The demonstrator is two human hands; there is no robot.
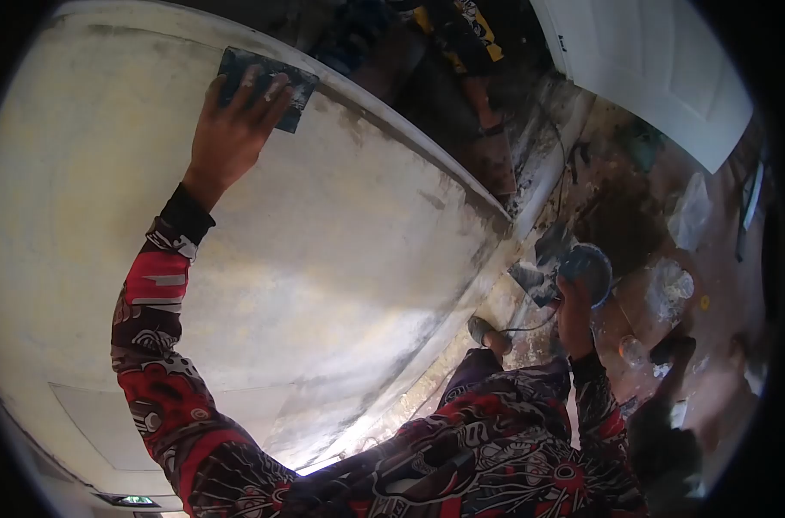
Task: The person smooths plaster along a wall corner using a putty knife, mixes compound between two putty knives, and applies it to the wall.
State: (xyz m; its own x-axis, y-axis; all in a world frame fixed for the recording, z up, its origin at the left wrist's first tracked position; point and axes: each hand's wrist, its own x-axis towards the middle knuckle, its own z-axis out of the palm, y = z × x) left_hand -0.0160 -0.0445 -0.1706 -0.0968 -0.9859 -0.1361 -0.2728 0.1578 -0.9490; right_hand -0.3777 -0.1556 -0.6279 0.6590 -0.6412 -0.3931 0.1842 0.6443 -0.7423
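My left hand [233,129] is raised to the wall, its fingers laid across a dark rectangular putty spreader [296,114] pressed against the wall surface [315,216]. Pale filler smears the fingers. Low on the right, my right hand [575,309] is closed at the edge of a second dark spreader [535,281], which carries whitish filler. A round blue bucket [596,268] shows right beside and behind that hand; whether the fingers touch it I cannot tell. Another dark flat piece [554,243] is just above the spreader.
A white panelled door [660,69] stands at the upper right. Beyond the wall's edge, another person's leg [480,102] shows in shadow. Clear plastic bags [668,287] and a cable [561,186] lie on the stained floor. My foot [489,335] is near the wall's base.
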